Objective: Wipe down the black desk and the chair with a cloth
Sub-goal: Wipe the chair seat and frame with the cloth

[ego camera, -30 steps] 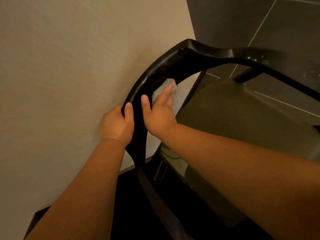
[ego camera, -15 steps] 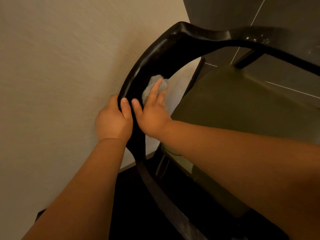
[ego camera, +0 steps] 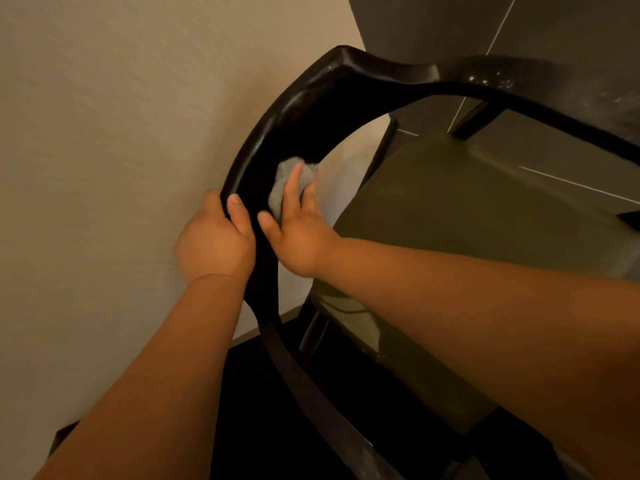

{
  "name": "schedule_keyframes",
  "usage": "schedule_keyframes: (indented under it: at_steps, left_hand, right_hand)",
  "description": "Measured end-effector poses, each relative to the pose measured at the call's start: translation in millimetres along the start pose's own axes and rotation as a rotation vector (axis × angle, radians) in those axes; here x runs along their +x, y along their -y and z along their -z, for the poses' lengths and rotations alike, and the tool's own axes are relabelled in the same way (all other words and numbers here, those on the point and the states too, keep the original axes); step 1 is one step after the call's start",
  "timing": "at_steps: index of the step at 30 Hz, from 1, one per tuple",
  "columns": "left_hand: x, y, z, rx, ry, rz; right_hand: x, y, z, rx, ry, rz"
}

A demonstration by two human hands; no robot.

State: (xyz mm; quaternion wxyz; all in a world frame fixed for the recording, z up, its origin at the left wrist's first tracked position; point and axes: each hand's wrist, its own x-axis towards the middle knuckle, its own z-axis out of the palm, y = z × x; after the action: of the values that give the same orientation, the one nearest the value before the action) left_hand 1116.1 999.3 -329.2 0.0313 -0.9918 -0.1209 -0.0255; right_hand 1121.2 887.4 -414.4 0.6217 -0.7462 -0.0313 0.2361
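Cloth (ego camera: 281, 176) slid down the upward-arcing chair (ego camera: 311, 109) back under flat right hand (ego camera: 299, 239); left hand (ego camera: 214, 244) grip clasps it.

left hand (ego camera: 214, 247) gripping chair (ego camera: 311, 98), right hand (ego camera: 298, 244) pressing cloth (ego camera: 281, 178)

- Chair (ego camera: 304, 109): black, glossy, plain; pale glints on the rail beyond the left fingers (ego camera: 239, 213).
- Cloth (ego camera: 278, 183): light grey, plain; under the right fingers (ego camera: 293, 188).
- Seat (ego camera: 467, 209): dull olive green, plain; right of the right fingers.
- Wall (ego camera: 121, 116): beige, with a faint fine grain; left of the left fingers.
- Floor (ego camera: 571, 26): dark grey tiles with thin pale grout lines; beyond both sets of fingers.
- Surface (ego camera: 242, 393): black, perhaps wood-grained, too dim to tell; nearer the camera than the fingers.
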Motion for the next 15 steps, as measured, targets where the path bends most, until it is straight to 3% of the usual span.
schedule_keyframes:
  at_steps: [3, 6, 8, 10, 13, 15]
  left_hand:
    - [-0.4, -1.5, 0.4, 0.018, 0.001, 0.016]
    - [-1.8, -1.9, 1.5, 0.010, -0.006, 0.018]
    - [-1.3, -1.4, 0.9, 0.009, -0.009, 0.004]
    - [-1.1, 1.4, -1.4, 0.004, -0.020, 0.003]
    - [0.1, 1.7, -3.7, 0.032, -0.019, 0.014]
    - [0.6, 1.1, -2.5, 0.036, -0.008, 0.017]
  right_hand:
    - [-3.3, -2.4, 2.4, -0.027, 0.019, -0.009]
    - [9.9, 28.3, 25.1, 0.176, -0.208, -0.045]
    - [17.2, 43.8, 38.7, 0.311, -0.266, -0.111]
    - [12.2, 47.3, 30.5, 0.296, -0.221, -0.114]
    - [-6.4, 30.3, 6.9, 0.196, -0.010, -0.050]
    - [-7.7, 27.1, 13.7, 0.175, -0.009, -0.040]
